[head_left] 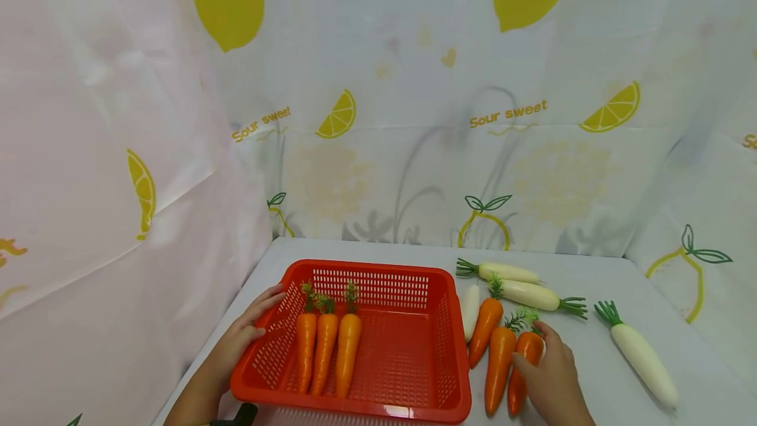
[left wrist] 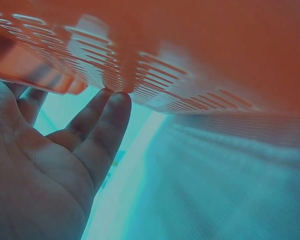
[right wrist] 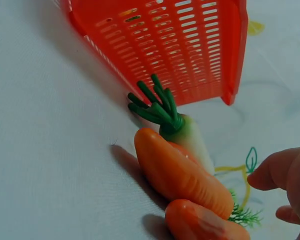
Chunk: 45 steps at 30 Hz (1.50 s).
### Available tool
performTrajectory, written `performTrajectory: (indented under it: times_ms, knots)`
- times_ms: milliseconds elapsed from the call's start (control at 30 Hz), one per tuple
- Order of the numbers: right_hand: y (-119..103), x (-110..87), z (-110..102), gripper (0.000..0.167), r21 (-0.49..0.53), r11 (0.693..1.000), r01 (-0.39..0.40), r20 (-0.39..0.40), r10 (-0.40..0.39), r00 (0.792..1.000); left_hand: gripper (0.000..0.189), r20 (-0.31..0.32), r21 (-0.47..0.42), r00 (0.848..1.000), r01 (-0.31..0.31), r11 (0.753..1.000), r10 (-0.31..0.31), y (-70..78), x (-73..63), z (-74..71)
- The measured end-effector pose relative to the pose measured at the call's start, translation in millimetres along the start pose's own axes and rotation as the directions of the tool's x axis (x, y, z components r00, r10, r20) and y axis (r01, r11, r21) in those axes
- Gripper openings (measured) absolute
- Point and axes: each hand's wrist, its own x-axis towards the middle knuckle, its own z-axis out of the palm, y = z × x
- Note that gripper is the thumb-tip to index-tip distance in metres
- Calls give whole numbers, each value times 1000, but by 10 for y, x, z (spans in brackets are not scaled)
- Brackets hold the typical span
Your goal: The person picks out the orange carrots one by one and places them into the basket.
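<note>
My left hand [head_left: 248,321] rests at the left rim of a red plastic basket [head_left: 402,347]. Its fingers are extended against the slotted outer wall in the left wrist view. Three carrots with green tops lie side by side in the basket, one being this carrot [head_left: 349,354]. Right of the basket, my right hand [head_left: 552,373] is over the rightmost loose carrot [head_left: 518,380], thumb and fingers spread to either side. The right wrist view shows a gap between those fingers and the carrots. Beside it lie a middle carrot [head_left: 500,367] and another carrot [head_left: 486,327].
A white radish [head_left: 470,311] lies between the basket and the carrots. Two more, a back radish [head_left: 508,273] and a nearer radish [head_left: 529,294], lie behind them. Far right is another radish [head_left: 644,360]. A lemon-printed curtain [head_left: 378,169] encloses the white table [head_left: 597,386].
</note>
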Motion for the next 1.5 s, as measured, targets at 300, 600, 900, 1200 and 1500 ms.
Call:
performTrajectory:
  times_ms: [300,600,900,1200,1500]
  knots:
    - [109,51,-6,91,45,998,-37,72,33,997,70,-4,-1,1000,11,1000,-11,2,-10,3]
    - [168,73,41,95,41,999,-26,105,21,994,70,0,-9,1000,14,1000,-14,16,-34,6]
    - [232,154,31,89,-31,1000,-1,96,4,995,71,-4,-12,1000,16,1000,-16,28,-23,-5]
    - [265,162,8,87,-66,997,-34,119,42,992,71,-2,9,1000,11,1000,-11,23,-6,2]
    - [234,136,-20,92,-119,993,-24,89,34,995,70,-11,6,1000,7,1000,-7,-2,-1,-1]
